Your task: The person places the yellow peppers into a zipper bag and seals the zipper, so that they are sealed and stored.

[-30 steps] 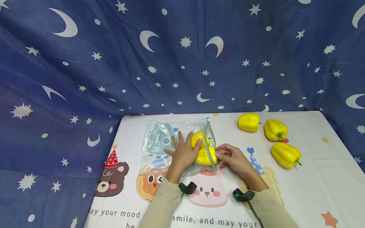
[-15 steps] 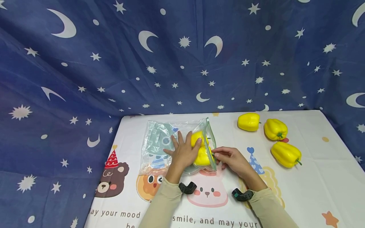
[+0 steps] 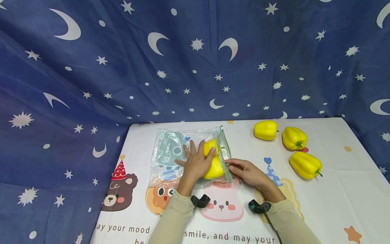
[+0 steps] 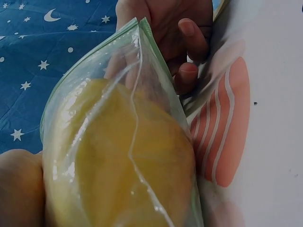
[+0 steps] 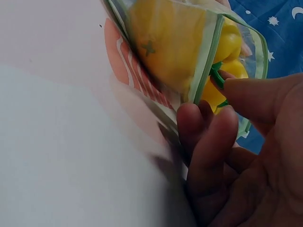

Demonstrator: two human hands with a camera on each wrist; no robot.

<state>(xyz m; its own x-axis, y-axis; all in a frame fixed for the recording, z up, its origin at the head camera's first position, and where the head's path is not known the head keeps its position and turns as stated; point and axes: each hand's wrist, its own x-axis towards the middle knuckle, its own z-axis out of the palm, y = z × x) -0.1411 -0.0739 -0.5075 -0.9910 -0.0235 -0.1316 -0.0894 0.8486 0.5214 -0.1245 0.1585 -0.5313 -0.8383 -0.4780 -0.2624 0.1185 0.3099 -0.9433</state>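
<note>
A clear zip bag (image 3: 170,159) with a green-edged mouth lies on the table, its mouth to the right. Inside, near the mouth, are two yellow bell peppers: a far one (image 3: 209,147) and a near one (image 3: 215,168). My left hand (image 3: 195,164) rests on the bag with fingers spread, its thumb over the peppers. At the mouth, my right hand (image 3: 247,172) reaches in past the rim. In the right wrist view its thumb and a finger pinch the green stem (image 5: 217,76) of the near pepper. Its other fingers curl below the bag's rim (image 5: 206,56).
Three more yellow bell peppers lie at the right: one at the back (image 3: 265,130), another beside it (image 3: 294,138), the last closer (image 3: 305,165). A white cartoon-printed cloth (image 3: 335,203) covers the table. A blue star-patterned curtain (image 3: 182,61) hangs behind and to the left.
The near pepper has moved left, deeper into the bag, and my right hand has followed it slightly left to the mouth. The left hand has stayed in place.
</note>
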